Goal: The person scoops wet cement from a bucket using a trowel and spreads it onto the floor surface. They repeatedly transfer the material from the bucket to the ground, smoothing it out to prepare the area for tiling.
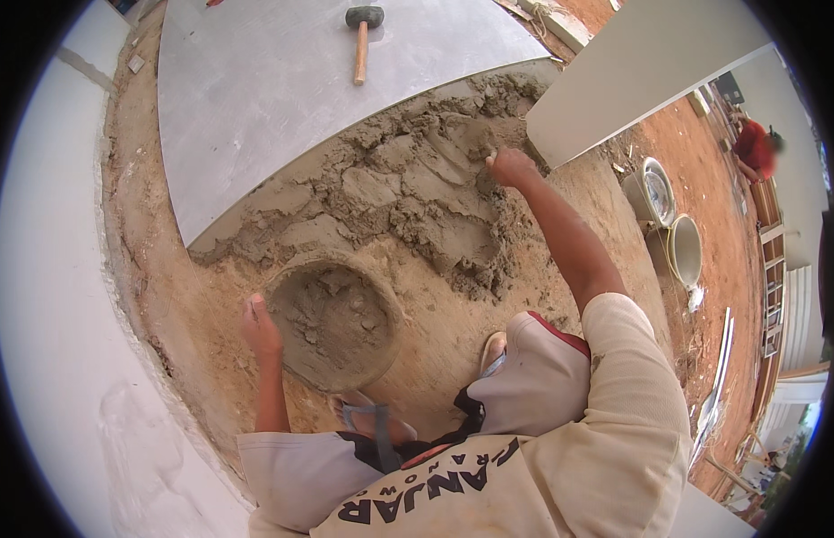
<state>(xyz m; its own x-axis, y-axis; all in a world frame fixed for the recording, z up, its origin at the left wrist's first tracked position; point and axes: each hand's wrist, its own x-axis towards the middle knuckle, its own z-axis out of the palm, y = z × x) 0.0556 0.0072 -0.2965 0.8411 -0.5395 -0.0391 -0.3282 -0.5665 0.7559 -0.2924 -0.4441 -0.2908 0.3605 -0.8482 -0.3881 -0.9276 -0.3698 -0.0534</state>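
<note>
My left hand [262, 330] grips the near-left rim of a mortar-coated bucket [390, 314] holding lumpy grey mortar [327, 318]. My right hand [513, 169] is closed on a trowel [488, 182], its mud-covered blade hard to make out against a broad bed of spread wet mortar [399, 179]. Along the far side of that bed lies a large grey tile [273, 90], with a rubber mallet [363, 36] resting on it, wooden handle toward me. My sandalled feet are beside and behind the bucket.
A pale board or panel [632, 72] juts in at upper right, beside the mortar. Two buckets [684, 251] stand on the dirt at right, near metal strips [713, 386]. A co-worker in red [753, 148] crouches farther right. A white wall [49, 269] runs along my left.
</note>
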